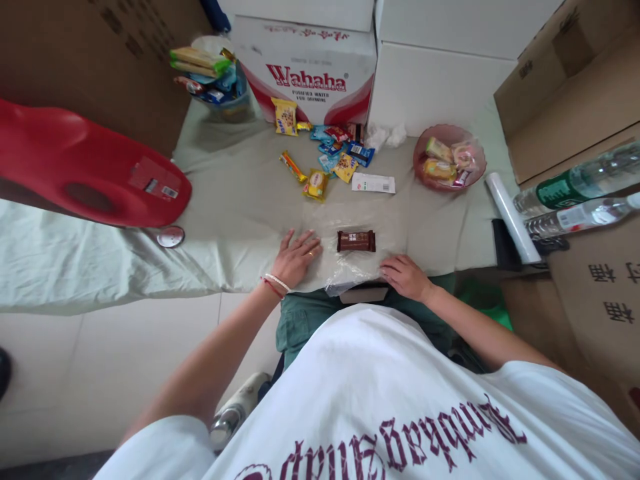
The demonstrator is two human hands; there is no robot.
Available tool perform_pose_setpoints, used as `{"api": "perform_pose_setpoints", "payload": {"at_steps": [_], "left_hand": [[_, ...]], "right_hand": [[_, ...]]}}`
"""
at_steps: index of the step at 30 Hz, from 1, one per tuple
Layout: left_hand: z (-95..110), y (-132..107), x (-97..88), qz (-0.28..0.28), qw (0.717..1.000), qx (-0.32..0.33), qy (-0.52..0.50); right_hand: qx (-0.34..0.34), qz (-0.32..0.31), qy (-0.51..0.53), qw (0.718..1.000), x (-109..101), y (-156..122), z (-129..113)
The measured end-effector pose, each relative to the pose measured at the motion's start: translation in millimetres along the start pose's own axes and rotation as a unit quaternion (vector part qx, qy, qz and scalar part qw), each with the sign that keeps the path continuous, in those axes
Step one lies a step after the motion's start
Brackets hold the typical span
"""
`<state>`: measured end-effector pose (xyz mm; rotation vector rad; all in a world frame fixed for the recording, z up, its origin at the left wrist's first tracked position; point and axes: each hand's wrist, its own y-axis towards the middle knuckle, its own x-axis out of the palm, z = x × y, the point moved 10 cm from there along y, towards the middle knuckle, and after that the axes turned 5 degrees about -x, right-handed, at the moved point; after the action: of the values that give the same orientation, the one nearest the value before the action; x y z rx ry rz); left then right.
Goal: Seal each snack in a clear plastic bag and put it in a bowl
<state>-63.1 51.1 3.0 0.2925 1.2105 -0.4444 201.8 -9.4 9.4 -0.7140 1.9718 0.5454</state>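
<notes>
Head camera looks down on a table draped in a pale cloth (240,193), with a clear plastic sheet (390,230) spread near its front edge. One brown wrapped bar (356,241) lies flat on the sheet, long side facing the person, between the two hands and a little farther up the table than either.

The left hand (297,257) rests palm down on the sheet's left edge, fingers straight and slightly apart. Its fingertips lie just left of the bar without touching it.

The right hand (406,275) lies palm down on the sheet's near right corner, fingers together and pointing towards the bar from below and to the right, near it but apart. Whether those fingers pinch the film or only rest on it cannot be told.

Farther back sits a loose heap of small snack packets (330,157), roughly ten, overlapping too much for an exact count. One white flat packet (373,183) lies beside them.

One pink bowl (417,167) holds about four wrapped snacks. One white roll (510,217) lies at the right, with two plastic bottles (575,193) on their sides beyond it. One Wahaha carton (307,73) stands behind the heap.
</notes>
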Motion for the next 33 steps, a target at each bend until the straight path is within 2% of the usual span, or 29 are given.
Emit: {"api": "perform_pose_setpoints", "payload": {"at_steps": [2, 4, 7, 9, 12, 15, 17, 19, 22, 24, 26, 28, 31, 33], "left_hand": [[2, -5, -5.6, 0.004, 1.0, 0.006, 0.004], [12, -11, -11.2, 0.011, 1.0, 0.027, -0.004], [36, -18, -7.6, -0.017, 0.997, 0.063, -0.04], [39, -16, -5.8, -0.011, 0.996, 0.039, -0.084], [13, -3, -8.5, 0.064, 0.984, -0.075, -0.148], [-19, 10, -6.1, 0.116, 0.966, -0.176, -0.149], [-36, 17, -3.1, 0.13, 0.954, -0.238, -0.129], [-48, 20, -2.3, 0.141, 0.938, -0.301, -0.1], [-52, 19, -6.3, 0.167, 0.914, -0.364, -0.063], [-52, 15, -10.0, 0.194, 0.898, -0.391, -0.061], [-50, 13, -12.6, 0.22, 0.888, -0.396, -0.075], [-47, 14, -13.4, 0.232, 0.889, -0.383, -0.091], [-41, 22, -12.4, 0.216, 0.901, -0.364, -0.096], [-39, 30, -11.4, 0.189, 0.907, -0.365, -0.087]], "right_hand": [[-0.021, 0.019, 0.052, 0.998, -17, 17, -6], [-0.024, 0.035, 0.105, 0.994, -35, 31, -8], [0.014, 0.051, 0.168, 0.984, -56, 49, 2], [0.064, 0.054, 0.2, 0.976, -61, 57, 19], [0.154, 0.056, 0.253, 0.953, -55, 64, 54], [0.231, 0.054, 0.283, 0.929, -42, 66, 90], [0.27, 0.036, 0.225, 0.936, -41, 68, 109], [0.282, 0.014, 0.102, 0.954, -51, 76, 120], [0.23, 0.012, -0.059, 0.971, -76, 107, 112], [0.17, 0.002, -0.086, 0.982, -80, 139, 96], [0.116, -0.039, -0.076, 0.99, -67, 172, 80], [0.093, -0.093, -0.062, 0.989, -47, 200, 70], [0.106, -0.142, -0.053, 0.983, -23, 227, 67], [0.133, -0.155, -0.045, 0.978, -18, 237, 70]]}}
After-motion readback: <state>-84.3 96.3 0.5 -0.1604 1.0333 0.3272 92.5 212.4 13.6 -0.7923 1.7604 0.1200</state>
